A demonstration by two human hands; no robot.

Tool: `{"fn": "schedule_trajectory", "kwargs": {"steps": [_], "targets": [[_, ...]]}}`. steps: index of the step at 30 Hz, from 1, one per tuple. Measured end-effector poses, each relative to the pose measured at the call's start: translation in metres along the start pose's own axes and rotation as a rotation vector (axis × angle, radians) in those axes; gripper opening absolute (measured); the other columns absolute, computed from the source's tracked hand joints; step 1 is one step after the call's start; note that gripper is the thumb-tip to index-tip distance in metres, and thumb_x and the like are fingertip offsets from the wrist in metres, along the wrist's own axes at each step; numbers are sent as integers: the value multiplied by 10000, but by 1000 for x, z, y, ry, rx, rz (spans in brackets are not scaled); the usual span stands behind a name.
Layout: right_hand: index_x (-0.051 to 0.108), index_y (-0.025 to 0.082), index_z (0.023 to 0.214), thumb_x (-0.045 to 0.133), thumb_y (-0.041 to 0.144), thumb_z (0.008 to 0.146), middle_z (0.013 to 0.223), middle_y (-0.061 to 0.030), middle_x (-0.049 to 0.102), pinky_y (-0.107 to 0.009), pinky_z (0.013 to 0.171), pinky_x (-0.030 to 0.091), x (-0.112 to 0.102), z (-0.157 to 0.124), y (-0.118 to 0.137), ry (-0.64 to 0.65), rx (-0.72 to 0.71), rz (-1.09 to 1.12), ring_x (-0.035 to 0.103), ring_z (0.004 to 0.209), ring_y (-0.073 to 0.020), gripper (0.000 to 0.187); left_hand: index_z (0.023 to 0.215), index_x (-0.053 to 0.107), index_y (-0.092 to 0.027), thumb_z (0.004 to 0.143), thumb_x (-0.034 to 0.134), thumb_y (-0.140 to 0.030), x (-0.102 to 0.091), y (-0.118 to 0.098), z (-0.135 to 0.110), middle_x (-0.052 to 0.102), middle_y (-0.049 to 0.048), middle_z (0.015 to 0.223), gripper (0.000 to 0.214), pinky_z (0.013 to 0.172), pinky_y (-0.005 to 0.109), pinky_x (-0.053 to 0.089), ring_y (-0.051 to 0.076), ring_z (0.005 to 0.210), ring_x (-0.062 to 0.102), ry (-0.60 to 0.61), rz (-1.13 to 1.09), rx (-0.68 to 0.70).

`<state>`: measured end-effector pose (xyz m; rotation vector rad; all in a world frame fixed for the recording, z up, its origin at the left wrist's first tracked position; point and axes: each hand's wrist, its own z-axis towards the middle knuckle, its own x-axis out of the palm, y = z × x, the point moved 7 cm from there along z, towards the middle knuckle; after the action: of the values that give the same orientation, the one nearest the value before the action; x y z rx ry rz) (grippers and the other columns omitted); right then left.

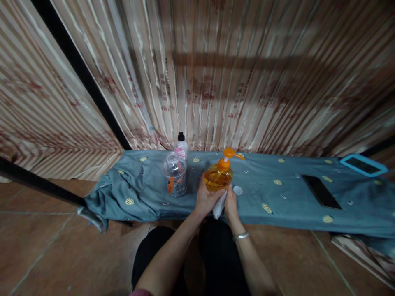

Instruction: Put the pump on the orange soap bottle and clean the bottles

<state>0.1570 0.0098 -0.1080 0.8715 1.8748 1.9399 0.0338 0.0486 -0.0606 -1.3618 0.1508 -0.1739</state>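
A pump bottle (pixel 218 176) of amber liquid, with an orange pump head, is held over the front of the cloth-covered bench. My left hand (pixel 206 197) wraps round its lower left side, fingers closed. My right hand (pixel 231 202) is closed on a white tissue or cloth (pixel 219 206) at the bottle's lower right; the fingertips are partly hidden. Just right of that hand lies a small white round cap (pixel 238 190). To the left stands a clear plastic bottle (pixel 175 176) with an orange label, and behind it a bottle with a black cap (pixel 181 146).
The bench has a rumpled blue-green cloth (pixel 262 197). A dark phone (pixel 321 192) lies on its right part, with a blue-framed object (pixel 363 165) beyond. A striped curtain (pixel 200 74) hangs behind. Black poles (pixel 83 74) slant at the left. The floor is tiled.
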Motion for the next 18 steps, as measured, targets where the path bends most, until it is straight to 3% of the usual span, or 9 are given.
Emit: {"fn": "schedule_trajectory", "kwargs": {"steps": [5,8,11,18], "targets": [[636,169,979,467,539,893,982,-54,681,-459,853,466,15,5,66,57,-116,47,634,914,-222,417,1227,440,-176,608,784,-254,-3,-4,4,613,101,1181,713,975,420,469,243,1088,600,-40,-88,-6],[646,166,937,488,538,883,934,-44,689,-445,826,480,26,15,86,134,-124,69,645,862,-213,408,1168,477,-178,538,822,-236,-7,-2,7,641,88,1115,720,930,409,493,248,1035,624,-57,-49,-41],[648,162,914,450,562,891,882,-40,691,-423,777,500,31,22,76,187,-62,101,652,793,-197,447,1108,521,-174,486,835,-212,-14,0,11,644,79,1093,698,925,412,487,252,1022,623,-92,63,-43],[626,174,969,497,465,907,939,-43,670,-389,715,530,24,21,14,156,94,167,644,780,-184,324,1094,522,-180,500,837,-246,-9,-1,14,657,73,1064,676,889,387,494,236,993,631,-53,27,-39]]}}
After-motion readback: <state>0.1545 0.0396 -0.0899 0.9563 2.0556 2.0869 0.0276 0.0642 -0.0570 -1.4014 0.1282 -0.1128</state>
